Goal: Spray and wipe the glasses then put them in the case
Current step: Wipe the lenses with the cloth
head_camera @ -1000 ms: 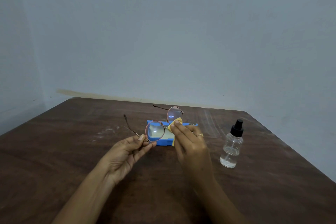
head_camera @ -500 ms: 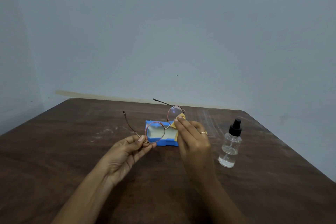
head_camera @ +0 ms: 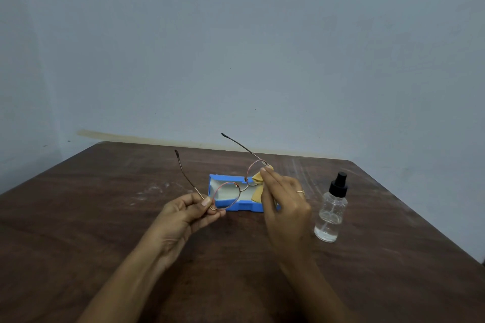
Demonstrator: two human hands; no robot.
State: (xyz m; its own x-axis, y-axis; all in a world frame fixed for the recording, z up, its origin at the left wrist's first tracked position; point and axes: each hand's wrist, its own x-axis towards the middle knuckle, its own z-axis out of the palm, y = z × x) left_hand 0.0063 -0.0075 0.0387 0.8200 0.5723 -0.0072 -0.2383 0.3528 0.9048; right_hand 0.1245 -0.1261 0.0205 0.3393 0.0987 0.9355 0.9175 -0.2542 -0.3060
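Round thin-rimmed glasses (head_camera: 227,194) with their temples unfolded are held above the table. My left hand (head_camera: 187,214) pinches the frame at the hinge beside the left lens. My right hand (head_camera: 284,204) presses a small yellow cloth (head_camera: 257,186) against the right lens, fingertips on the lens's upper edge. Behind the glasses lies an open blue case (head_camera: 237,206) with a pale lining, partly hidden by the lenses and my right hand. A clear spray bottle (head_camera: 331,215) with a black pump top stands upright to the right of my right hand.
The dark wooden table (head_camera: 105,217) has pale scuff marks at left centre. Its right edge runs diagonally close to the bottle. A bare grey wall rises behind the far edge.
The glasses have tilted so the right lens and its temple sit higher. My right hand with the cloth slid up along that lens. The left hand stayed put.
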